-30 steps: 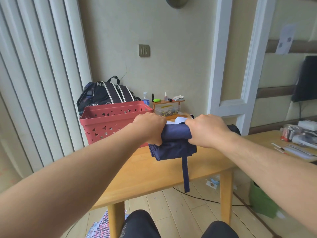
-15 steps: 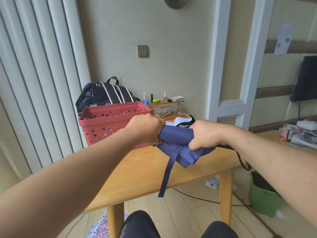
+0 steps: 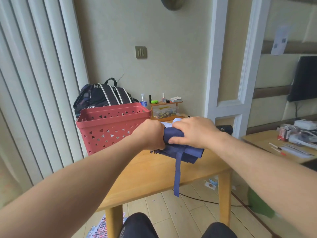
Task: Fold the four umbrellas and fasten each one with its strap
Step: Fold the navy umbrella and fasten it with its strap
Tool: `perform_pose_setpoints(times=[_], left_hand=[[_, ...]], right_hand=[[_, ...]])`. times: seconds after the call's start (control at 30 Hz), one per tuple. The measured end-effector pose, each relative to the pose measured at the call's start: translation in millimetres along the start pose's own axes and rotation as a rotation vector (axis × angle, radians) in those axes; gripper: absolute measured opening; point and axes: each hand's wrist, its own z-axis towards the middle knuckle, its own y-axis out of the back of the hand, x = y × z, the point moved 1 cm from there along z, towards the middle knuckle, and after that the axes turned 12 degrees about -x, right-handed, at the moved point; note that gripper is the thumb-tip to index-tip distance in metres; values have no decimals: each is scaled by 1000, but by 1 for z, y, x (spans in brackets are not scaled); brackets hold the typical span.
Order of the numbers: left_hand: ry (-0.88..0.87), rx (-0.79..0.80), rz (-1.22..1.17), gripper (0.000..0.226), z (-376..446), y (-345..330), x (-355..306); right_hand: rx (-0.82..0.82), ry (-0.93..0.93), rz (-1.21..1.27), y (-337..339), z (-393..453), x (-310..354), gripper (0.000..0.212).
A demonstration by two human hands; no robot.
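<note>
Both hands' grip is clamped on the navy umbrella (image 3: pixel 173 134): left hand (image 3: pixel 151 134), right hand (image 3: pixel 193 132); its strap (image 3: pixel 177 170) dangles unfastened, so loosening either could let the folds unroll

The umbrella (image 3: pixel 173 134) is plain navy blue, and its hanging strap (image 3: pixel 177 172) is the same navy. The basket (image 3: pixel 109 127) is brick red, pierced with small triangle holes. The table (image 3: pixel 154 174) is honey-yellow wood. The backpack (image 3: pixel 103 97) is black with white stripes and white lettering. A white cloth (image 3: pixel 167 124) shows behind the umbrella
</note>
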Motion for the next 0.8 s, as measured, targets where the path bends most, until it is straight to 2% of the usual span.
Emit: perform_pose_setpoints(times=[0.13, 0.27, 0.43, 0.5, 0.57, 0.63, 0.67, 0.8], left_hand=[[82, 34, -123, 22, -6, 3, 15], [96, 59, -192, 30, -12, -3, 13], [100, 165, -293, 38, -14, -3, 19], [75, 215, -252, 39, -16, 2, 23], [30, 250, -169, 50, -16, 4, 22], [-33, 176, -181, 71, -11, 7, 14], [-72, 117, -214, 74, -8, 9, 8], [-186, -8, -95, 55, -3, 7, -9]], right_hand=[[33, -10, -61, -1, -18, -33, 58], [56, -21, -133, -3, -27, -36, 28], [131, -56, -133, 1, -22, -29, 20], [163, -66, -126, 3, -21, -22, 22], [194, -76, -123, 8, -19, -12, 23], [224, -94, -107, 12, -15, -3, 16], [242, -103, -84, 12, -12, 0, 12], [348, -194, 135, 10, -9, -3, 19]])
